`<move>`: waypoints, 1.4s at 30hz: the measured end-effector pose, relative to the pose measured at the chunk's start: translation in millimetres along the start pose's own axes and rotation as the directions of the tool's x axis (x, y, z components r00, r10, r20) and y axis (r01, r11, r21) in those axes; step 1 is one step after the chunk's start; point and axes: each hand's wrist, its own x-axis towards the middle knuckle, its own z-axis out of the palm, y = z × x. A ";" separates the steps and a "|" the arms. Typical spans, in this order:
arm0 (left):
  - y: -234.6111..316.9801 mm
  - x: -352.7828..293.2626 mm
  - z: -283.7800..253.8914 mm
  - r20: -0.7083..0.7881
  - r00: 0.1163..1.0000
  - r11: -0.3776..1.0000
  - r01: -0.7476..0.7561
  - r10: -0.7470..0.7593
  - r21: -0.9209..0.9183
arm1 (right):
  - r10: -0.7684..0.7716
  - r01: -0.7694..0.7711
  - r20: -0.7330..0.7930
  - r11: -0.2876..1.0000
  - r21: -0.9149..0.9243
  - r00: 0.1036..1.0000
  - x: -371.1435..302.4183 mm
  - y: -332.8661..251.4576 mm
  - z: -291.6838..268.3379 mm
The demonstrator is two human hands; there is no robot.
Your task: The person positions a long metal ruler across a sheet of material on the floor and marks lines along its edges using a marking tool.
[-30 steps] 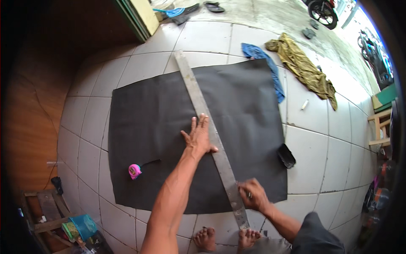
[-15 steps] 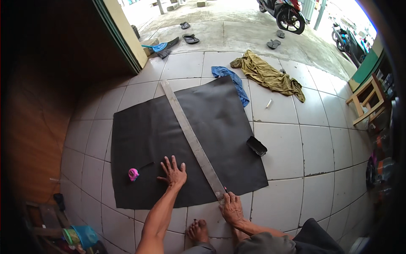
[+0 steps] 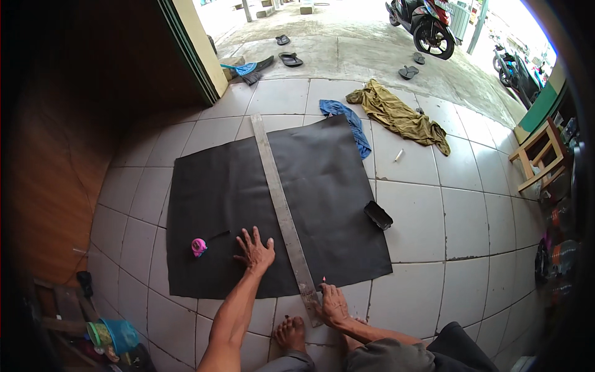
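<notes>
A large black sheet (image 3: 211, 192), leather-like, lies spread on the tiles. Across it runs a long flat metal ruler (image 3: 277, 192), both ends jutting past the sheet's edges. Left of the ruler, my left hand (image 3: 255, 251) presses flat on the sheet, fingers spread. My right hand (image 3: 334, 307) is closed at the ruler's near end, thumb side against it. From its fingers pokes a thin pencil-like stick (image 3: 323, 279) with a pinkish tip; the rest is hidden. A pink tape measure (image 3: 199, 247) rests on the sheet near my left hand.
A black open box (image 3: 378, 215) sits at the sheet's right edge. Beyond lie a blue cloth (image 3: 353, 124), an olive cloth (image 3: 403, 118) and a white tube (image 3: 399, 155). A wooden stool (image 3: 539, 155) stands right; a broom (image 3: 251, 69) lies by the doorway. My feet are at the near edge.
The ruler's near end has shifted left and toward me, along with my right hand, so the ruler lies at a steeper angle. My left hand stays flat on the sheet. The whole view shifted slightly.
</notes>
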 end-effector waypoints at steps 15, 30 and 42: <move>-38.8 -29.4 16.9 -0.153 0.974 0.985 0.170 -0.165 0.022 | -0.101 0.091 -0.061 0.984 -0.153 0.993 105.2 37.4 -62.8; 27.8 -37.1 25.9 -0.098 0.979 0.937 -0.201 0.180 -0.285 | -0.167 0.126 -0.217 0.974 -0.189 0.962 198.9 60.8 -65.6; 38.9 -47.2 -5.4 0.160 0.931 0.942 -0.311 0.329 -0.127 | -0.333 0.226 -0.303 0.914 -0.338 0.893 252.8 73.1 -75.0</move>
